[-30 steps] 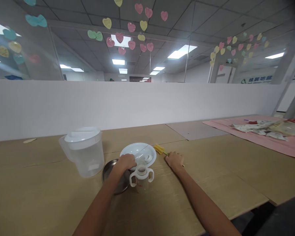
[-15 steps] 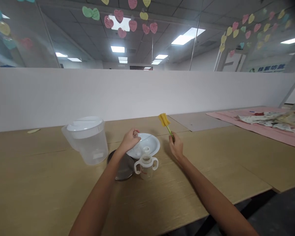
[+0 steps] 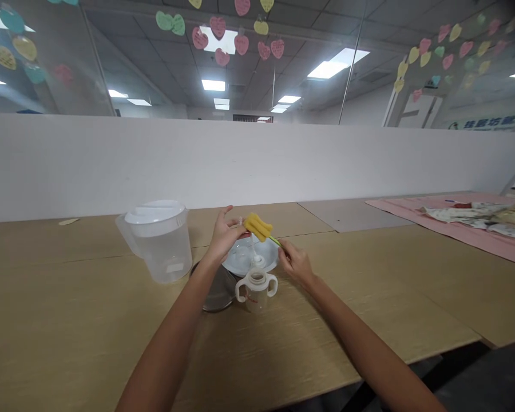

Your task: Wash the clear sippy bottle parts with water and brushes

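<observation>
My right hand (image 3: 295, 260) grips the green handle of a brush with a yellow sponge head (image 3: 258, 226). Over the white bowl (image 3: 240, 260), my left hand (image 3: 225, 234) pinches a small clear piece, partly hidden by its fingers, beside the sponge head. A thin whitish strand or tube hangs below it toward a small white part (image 3: 258, 261) in the bowl. In front of the bowl stands an open clear bottle (image 3: 256, 297) with two white handles.
A lidded translucent pitcher (image 3: 167, 252) stands left of the bowl. A dark round lid or plate (image 3: 218, 292) lies beside the bottle under my left forearm. Pink cloth (image 3: 455, 223) with wrappers covers the far right. A white wall (image 3: 249, 166) rises behind the table.
My right hand has moved left, bringing the sponge head from the right of the bowl to my left hand. Some left fingers have spread upward. The view has shifted slightly.
</observation>
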